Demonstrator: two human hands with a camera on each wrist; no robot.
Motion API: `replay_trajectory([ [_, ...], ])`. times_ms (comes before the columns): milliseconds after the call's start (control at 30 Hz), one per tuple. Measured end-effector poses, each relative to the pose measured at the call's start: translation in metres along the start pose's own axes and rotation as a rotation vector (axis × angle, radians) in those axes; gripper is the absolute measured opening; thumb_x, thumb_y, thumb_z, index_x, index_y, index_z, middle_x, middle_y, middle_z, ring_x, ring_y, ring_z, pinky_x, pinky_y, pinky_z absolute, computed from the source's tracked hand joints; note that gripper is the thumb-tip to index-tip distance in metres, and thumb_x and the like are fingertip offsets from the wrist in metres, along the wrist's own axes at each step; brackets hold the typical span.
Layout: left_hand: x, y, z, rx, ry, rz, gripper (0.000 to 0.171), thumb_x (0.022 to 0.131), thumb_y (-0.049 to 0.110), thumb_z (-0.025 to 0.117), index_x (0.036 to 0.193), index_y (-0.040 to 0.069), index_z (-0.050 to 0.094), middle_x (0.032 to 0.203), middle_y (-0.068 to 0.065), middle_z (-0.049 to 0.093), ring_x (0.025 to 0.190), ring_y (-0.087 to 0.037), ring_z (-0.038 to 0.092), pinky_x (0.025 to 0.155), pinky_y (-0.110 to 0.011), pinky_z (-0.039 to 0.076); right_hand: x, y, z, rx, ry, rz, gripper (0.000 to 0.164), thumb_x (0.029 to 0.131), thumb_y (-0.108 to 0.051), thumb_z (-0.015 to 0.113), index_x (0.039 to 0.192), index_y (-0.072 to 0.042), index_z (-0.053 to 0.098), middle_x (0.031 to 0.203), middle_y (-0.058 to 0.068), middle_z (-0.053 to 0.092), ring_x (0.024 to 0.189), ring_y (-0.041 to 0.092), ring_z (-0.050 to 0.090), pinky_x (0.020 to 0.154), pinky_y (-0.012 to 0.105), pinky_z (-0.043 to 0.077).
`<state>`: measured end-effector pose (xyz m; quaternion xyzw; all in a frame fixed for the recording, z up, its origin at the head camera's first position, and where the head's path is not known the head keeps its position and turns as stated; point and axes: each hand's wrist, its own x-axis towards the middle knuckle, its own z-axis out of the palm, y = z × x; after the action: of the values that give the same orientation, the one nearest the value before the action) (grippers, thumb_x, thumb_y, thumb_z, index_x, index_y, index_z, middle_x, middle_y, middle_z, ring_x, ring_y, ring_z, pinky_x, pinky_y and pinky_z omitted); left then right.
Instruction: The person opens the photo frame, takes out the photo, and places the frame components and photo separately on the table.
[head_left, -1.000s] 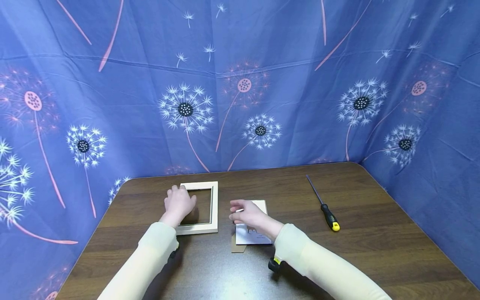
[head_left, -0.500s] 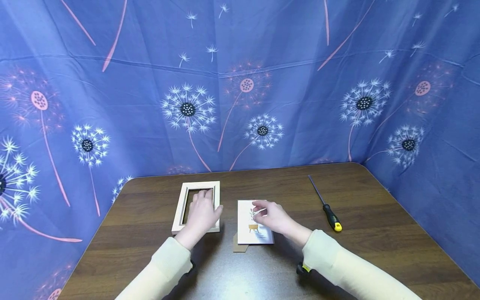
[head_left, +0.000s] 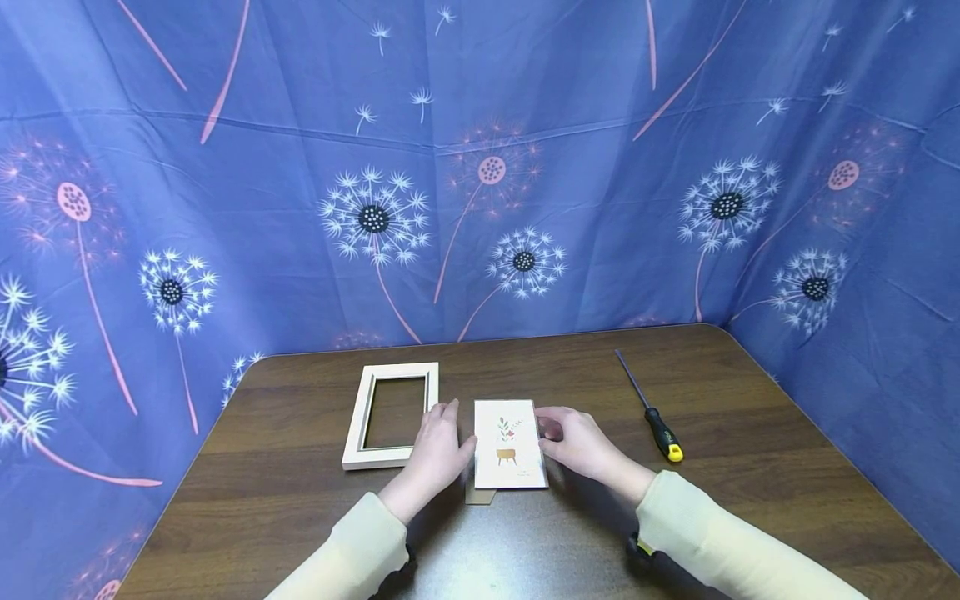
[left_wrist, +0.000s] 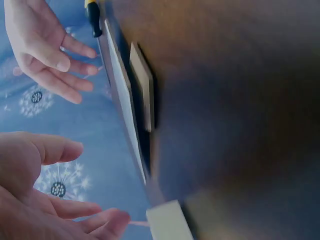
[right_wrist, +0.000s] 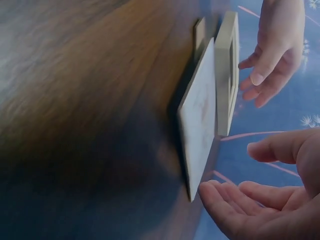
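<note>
A white card [head_left: 512,467] printed with a plant in a brown pot lies in the middle of the table in the head view. Partly beneath it, a brown board piece [head_left: 480,497] sticks out at the lower left. To the card's left rests a cream picture frame [head_left: 401,370] with an open middle. My left hand [head_left: 435,450] hovers between frame and card, fingers loosely extended, thumb close to the card's left edge. At the card's right edge is my right hand [head_left: 581,443], thumb and fingers apart; in the right wrist view its fingertips [right_wrist: 210,190] come near the card's corner without gripping it.
A screwdriver [head_left: 658,429] with a black and yellow handle lies to the right on the dark wooden table [head_left: 750,500]. Behind the table hangs a blue curtain [head_left: 600,183] with a dandelion print.
My left hand has moved right, from over the frame's left side to beside the card. My right hand has moved right, off the card to its right edge, uncovering the print.
</note>
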<state>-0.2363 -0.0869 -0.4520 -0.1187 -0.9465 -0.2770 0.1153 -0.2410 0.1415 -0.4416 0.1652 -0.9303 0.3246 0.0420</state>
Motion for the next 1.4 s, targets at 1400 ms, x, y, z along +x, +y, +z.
replay_trajectory([
  [1400,0.034,-0.014,0.022,-0.304,-0.168,-0.186,0.045,0.072,0.007,0.078,0.111,-0.009,0.062,0.079,-0.006,0.065,0.071,-0.013,0.056,0.066,-0.027,0.051,0.015,0.007,0.01,0.115,-0.065,0.137,0.032,0.074,-0.002,0.067,0.105,0.008,0.067,0.091,0.013,0.07,0.075,0.014,0.063,0.063,0.024,0.052],
])
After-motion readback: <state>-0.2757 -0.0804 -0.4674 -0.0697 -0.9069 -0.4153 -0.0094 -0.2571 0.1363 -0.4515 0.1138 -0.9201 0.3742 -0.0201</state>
